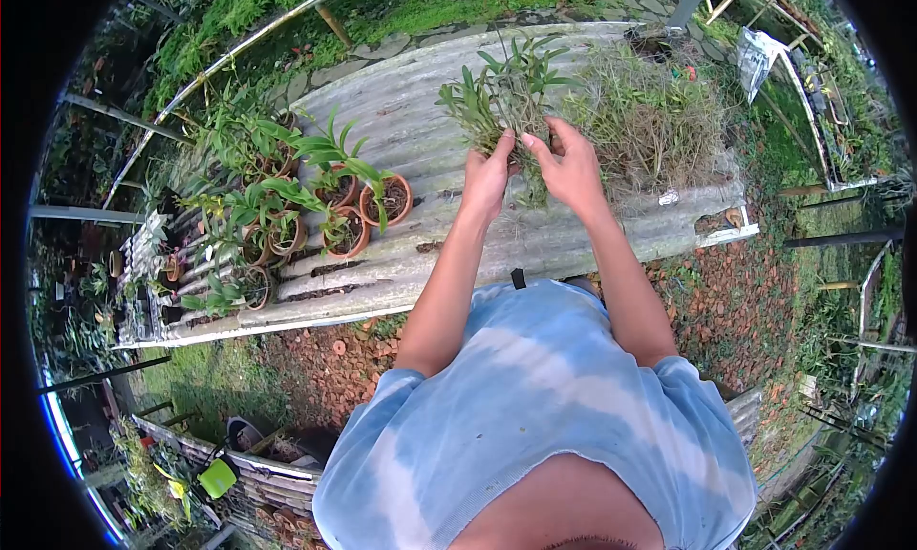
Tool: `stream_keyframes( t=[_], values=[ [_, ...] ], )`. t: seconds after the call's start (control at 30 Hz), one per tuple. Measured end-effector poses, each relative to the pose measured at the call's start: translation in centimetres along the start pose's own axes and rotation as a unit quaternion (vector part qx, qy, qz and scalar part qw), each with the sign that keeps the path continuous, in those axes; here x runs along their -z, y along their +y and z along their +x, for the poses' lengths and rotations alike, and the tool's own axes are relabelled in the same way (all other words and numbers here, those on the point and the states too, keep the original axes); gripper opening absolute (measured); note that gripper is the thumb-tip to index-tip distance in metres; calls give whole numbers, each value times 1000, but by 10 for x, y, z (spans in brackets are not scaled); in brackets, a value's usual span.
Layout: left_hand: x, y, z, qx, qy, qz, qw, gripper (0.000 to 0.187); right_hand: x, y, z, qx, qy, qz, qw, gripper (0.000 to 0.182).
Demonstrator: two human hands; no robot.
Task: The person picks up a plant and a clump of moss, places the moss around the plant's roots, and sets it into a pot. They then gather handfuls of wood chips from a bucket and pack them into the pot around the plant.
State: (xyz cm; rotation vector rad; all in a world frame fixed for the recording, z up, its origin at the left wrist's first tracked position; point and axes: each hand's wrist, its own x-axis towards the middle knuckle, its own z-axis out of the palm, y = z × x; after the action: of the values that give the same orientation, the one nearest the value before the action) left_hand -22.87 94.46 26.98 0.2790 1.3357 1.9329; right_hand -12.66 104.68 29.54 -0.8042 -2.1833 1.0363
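Between my two hands is a clump of leafy plants (506,96), orchid-like, with thin tangled roots hanging below. My left hand (488,175) is closed round its left side, thumb pointing up along the stems. On the other side my right hand (571,166) grips the clump's base with curled fingers, its thumb near the left thumb. The clump is held above the corrugated table (401,91). Just right of my right hand lies a big heap of similar plants with dry, stringy roots (659,120).
Several clay pots with leafy plants (386,200) stand on the table's left half. A clear plastic bag (757,61) hangs at the far right. Poles and rails surround the table, and reddish chips (735,301) cover the ground. A bright green container (218,477) is behind, lower left.
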Motion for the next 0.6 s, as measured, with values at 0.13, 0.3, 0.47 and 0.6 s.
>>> stream_keyframes(
  t=[0.13,0.3,0.47,0.6],
  values=[
    [-4,4,1,-21,24,33,999,30,-3,4,0,-9,-10,62,998,58],
    [4,2,6,-79,5,132,988,25,0,1,-5,-37,-28,188,981,60],
    [16,-16,16,-189,1,235,953,22,8,0,2,-17,-3,119,993,53],
    [23,-30,23,-169,5,259,951,25,10,7,8,-165,-89,91,978,62]
  ],
)
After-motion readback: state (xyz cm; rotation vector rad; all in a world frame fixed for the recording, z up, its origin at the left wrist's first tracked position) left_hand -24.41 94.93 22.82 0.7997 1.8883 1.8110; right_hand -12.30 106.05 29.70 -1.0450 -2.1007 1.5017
